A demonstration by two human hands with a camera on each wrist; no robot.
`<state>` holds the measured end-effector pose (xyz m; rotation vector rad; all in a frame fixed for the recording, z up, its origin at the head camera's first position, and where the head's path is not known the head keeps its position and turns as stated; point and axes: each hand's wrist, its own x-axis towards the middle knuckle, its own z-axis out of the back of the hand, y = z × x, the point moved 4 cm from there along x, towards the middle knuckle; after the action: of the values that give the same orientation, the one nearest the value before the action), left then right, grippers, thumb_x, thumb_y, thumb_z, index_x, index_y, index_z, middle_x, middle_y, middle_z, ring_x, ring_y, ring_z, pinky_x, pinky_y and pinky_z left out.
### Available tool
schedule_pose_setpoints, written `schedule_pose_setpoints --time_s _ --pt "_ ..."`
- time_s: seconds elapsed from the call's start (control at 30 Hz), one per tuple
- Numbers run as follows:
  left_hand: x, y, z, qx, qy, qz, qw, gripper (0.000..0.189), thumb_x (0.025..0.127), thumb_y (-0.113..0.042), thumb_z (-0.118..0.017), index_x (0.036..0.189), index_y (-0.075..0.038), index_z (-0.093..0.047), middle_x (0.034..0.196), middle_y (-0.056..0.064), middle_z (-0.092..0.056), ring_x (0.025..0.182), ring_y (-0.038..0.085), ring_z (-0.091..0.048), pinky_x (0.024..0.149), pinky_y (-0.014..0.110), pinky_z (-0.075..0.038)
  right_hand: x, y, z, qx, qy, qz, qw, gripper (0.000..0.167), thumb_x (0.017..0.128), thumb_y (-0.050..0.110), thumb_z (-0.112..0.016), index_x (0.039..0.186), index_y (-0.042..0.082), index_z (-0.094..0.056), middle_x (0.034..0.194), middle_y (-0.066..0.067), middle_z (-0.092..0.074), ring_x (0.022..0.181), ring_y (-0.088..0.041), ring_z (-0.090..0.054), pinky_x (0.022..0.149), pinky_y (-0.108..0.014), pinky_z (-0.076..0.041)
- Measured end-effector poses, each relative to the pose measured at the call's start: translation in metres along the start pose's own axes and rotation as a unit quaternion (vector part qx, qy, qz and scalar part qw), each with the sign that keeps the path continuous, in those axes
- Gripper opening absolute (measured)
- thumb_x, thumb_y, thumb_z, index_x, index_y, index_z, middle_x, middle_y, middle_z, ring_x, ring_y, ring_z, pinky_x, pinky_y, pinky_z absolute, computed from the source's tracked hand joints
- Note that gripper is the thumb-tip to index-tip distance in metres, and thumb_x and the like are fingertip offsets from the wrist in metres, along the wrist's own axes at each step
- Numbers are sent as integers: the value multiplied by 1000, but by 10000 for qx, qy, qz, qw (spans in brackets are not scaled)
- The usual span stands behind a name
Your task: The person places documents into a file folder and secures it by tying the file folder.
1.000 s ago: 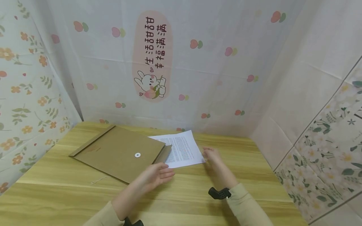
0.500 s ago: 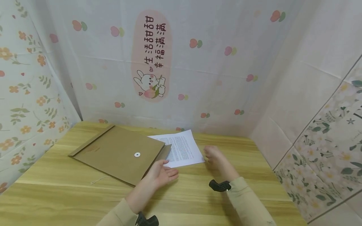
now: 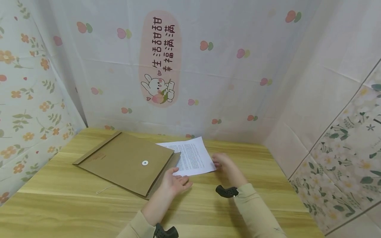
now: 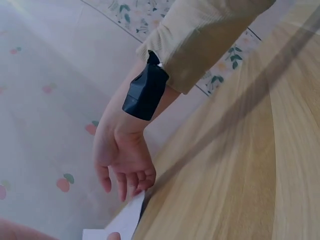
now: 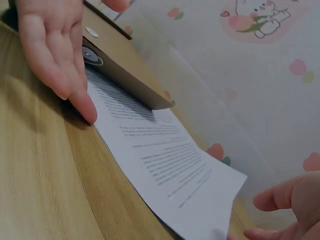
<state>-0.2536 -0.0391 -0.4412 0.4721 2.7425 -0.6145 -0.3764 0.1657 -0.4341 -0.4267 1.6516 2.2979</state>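
A brown kraft paper document envelope with a white button lies flat on the table, its open flap facing right. Printed paper sheets stick partly out of that opening; the rest is hidden inside. Beside the sheets' front edge, my left hand is held palm up and inward, fingers relaxed. My right hand is at the sheets' right edge, its loosely bent fingertips right against the paper's corner. In the left wrist view the right hand shows its palm over that edge.
A thin white string lies on the wooden table in front of the envelope. Patterned cloth hangs behind the table, with more on both sides. Each wrist wears a black camera mount.
My left hand has moved right along the front of the envelope's mouth, uncovering more of the flap. My right hand has shifted slightly left against the sheets' edge. The envelope and sheets look about the same.
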Motion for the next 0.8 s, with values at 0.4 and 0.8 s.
schedule_pose_setpoints --time_s 0.4,0.8 --pt "7 6 5 87 294 355 9989 66 100 -17 -25 139 20 14 149 39 5 140 47 -1 114 50 -9 11 -13 -9 721 306 100 9969 11 93 -5 -50 102 -12 -51 72 -10 -54 53 -13 -55 50 -19 -49" --pt "24 5 17 329 -85 -654 9973 50 106 -18 -18 147 8 -7 148 33 -23 137 39 -27 111 45 -25 7 -13 -5 411 417 193 9981 10 94 -5 -51 102 -9 -50 72 -10 -54 52 -12 -55 47 -18 -48"
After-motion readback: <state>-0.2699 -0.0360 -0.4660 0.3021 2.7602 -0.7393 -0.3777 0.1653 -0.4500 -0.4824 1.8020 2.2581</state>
